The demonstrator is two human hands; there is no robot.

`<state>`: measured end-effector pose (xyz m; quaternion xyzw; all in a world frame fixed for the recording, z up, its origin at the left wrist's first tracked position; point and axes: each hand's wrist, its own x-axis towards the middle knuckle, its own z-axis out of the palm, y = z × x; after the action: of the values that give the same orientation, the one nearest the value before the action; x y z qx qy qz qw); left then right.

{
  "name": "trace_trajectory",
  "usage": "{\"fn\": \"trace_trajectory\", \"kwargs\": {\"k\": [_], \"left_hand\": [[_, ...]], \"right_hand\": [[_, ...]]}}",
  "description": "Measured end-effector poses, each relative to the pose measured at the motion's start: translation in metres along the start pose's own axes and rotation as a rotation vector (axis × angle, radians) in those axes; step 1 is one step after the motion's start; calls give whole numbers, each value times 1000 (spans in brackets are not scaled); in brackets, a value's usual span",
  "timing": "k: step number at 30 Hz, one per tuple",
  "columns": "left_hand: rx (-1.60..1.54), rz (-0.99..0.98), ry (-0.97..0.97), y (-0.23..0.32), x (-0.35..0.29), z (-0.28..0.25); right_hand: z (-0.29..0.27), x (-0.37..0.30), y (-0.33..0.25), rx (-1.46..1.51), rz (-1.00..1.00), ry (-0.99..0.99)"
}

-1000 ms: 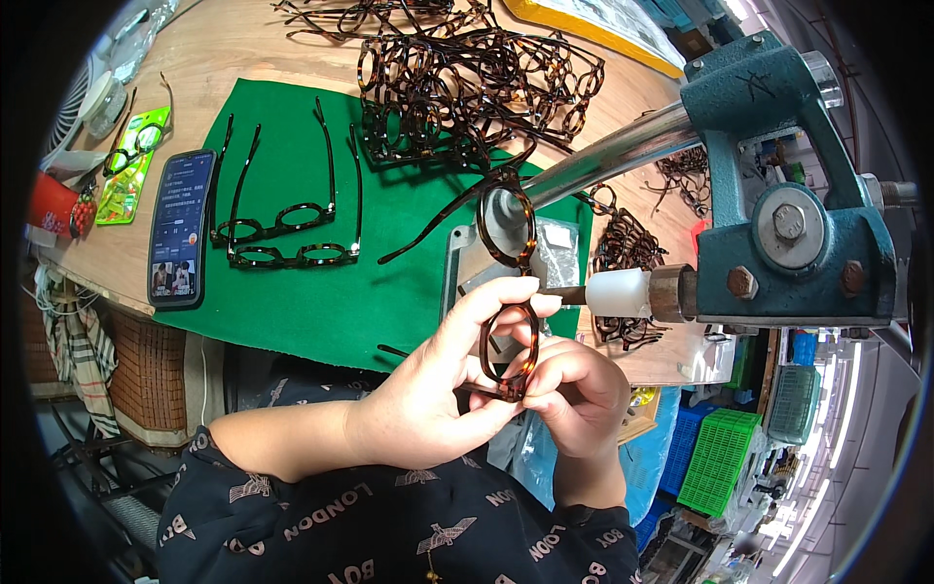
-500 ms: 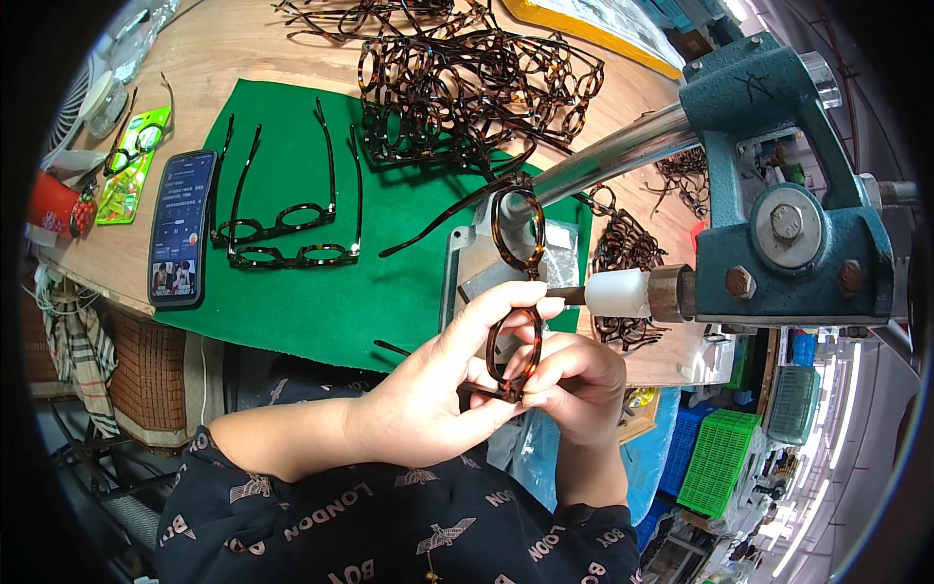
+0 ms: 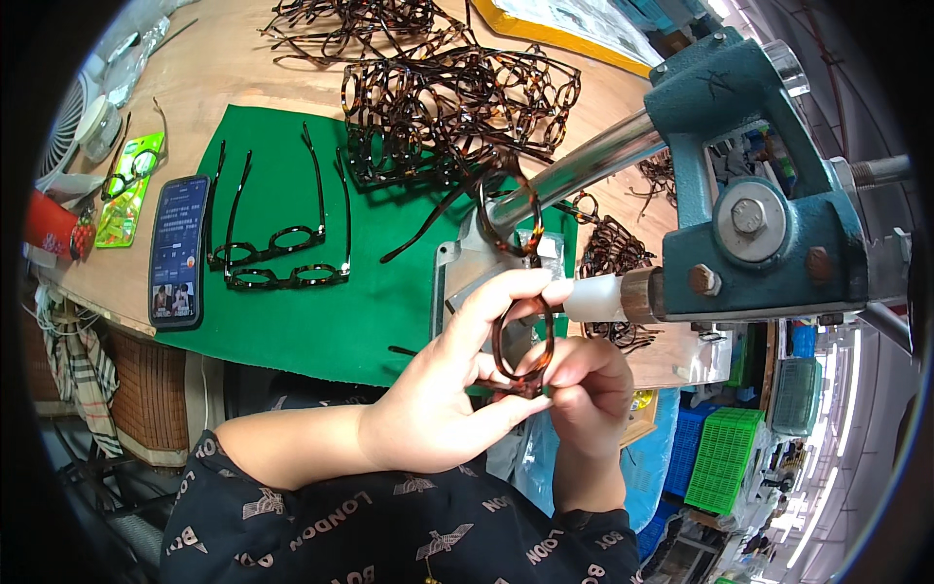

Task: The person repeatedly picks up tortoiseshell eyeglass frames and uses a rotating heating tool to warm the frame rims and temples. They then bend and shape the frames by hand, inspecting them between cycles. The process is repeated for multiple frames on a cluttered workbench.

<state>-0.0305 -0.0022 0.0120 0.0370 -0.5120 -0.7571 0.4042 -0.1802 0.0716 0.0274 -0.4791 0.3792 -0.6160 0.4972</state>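
A smartphone (image 3: 178, 250) lies face up at the near left edge of the workbench, just beside the left border of the green mat (image 3: 321, 321). Its tall rectangular screen is lit, mostly dark blue with pale rows and a small coloured picture near its lower end.

Left of the phone lies a flat, bright green card package (image 3: 127, 190), tilted, with a pair of thin dark glasses resting on it. Further left, at the bench edge, sits a red package (image 3: 51, 226) with a bit of coloured print.

At the far edge of the bench lies a yellow-bordered flat sheet or tray (image 3: 545, 29), its pale surface partly cut off by the picture rim.
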Motion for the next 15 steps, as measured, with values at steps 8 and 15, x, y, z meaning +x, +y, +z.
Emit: {"fn": "trace_trajectory", "kwargs": {"k": [8,15], "left_hand": [[-32,67,62,-9,39,20],[-191,57,68,-20,57,33]], "right_hand": [[-7,1,-27,-517,-321,260],[-11,30,-142,-661,-1092,709]]}}
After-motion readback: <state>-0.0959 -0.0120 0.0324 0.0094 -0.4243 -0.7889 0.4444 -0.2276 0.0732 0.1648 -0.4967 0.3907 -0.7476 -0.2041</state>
